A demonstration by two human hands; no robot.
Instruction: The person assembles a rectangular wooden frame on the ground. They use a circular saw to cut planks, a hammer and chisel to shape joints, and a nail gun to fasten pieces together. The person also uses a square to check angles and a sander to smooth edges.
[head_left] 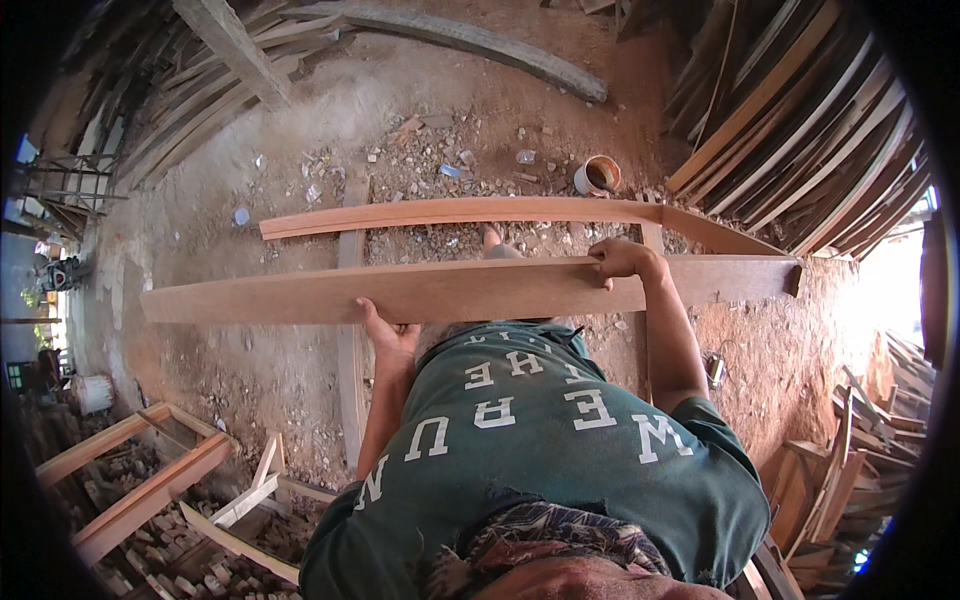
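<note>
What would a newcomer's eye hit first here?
Likely the long board stretched across the middle, with the left hand at its lower edge and the right hand gripping its upper edge. Just beyond it runs a second reddish board. After that, the stacked planks at upper right and the white bucket on the ground above the second board's right half.

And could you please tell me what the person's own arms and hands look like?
The left hand and right hand are ungloved, with no watch or bracelet visible, and both forearms are bare. The dark green shirt has short sleeves and large white lettering across its front.
</note>
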